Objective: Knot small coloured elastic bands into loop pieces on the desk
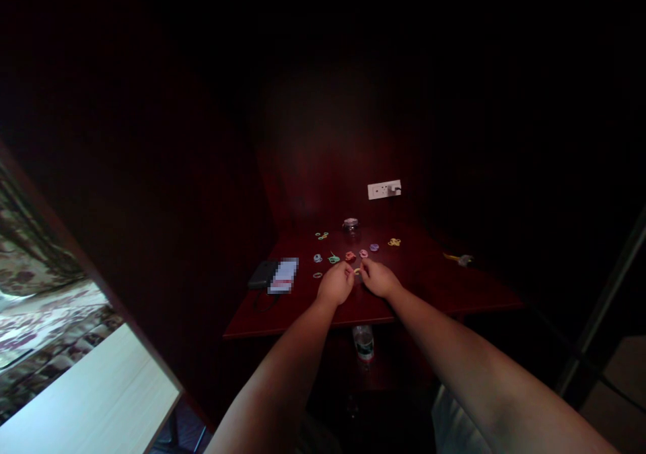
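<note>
My left hand (337, 283) and my right hand (379, 279) meet over the dark red table, fingertips pinched together. Between them shows a small yellow hair tie (356, 271), held at both ends as far as I can see. Just beyond my fingers lie bunches of hair ties: blue (317, 258), green (334, 259), red-orange (350, 256), pink (364, 254) and purple (374, 247). A yellow bunch (394, 242) sits farther right. One pale hair tie (317, 275) lies alone left of my left hand, and several loose ones (321, 236) are at the back left.
A clear jar (350, 227) stands near the back wall, below a white power socket (384, 190). On the left lie a phone (283, 276) and a black case-like object (262, 274). A yellow-handled item (458, 259) is at right. A bottle (364, 344) stands beneath the table edge.
</note>
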